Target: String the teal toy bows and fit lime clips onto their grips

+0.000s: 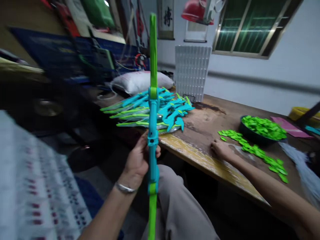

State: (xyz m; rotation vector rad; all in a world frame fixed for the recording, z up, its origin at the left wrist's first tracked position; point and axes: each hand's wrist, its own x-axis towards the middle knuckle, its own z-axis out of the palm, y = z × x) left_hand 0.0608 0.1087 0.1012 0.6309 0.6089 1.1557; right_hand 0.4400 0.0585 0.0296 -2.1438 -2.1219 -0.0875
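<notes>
My left hand [140, 156], with a metal bracelet at the wrist, is closed around the middle of a toy bow [153, 116]. The bow stands upright before me, turquoise at its centre with bright green limbs. On the table's near edge, my right hand [222, 150] rests with its fingers curled and pressed together; whatever they may hold is hidden. Just beyond and to the right of it lie loose green plastic pieces [255, 150]. A dark bowl [260, 137] heaped with more such pieces stands behind them.
Several turquoise and green toy bows [140, 106] are piled on the wooden table [200, 125]. Behind them are a white sack [140, 81] and an upright translucent ribbed panel [192, 71]. A plastic bag [300, 163] lies at right. White trays [37, 186] with small parts stand at lower left.
</notes>
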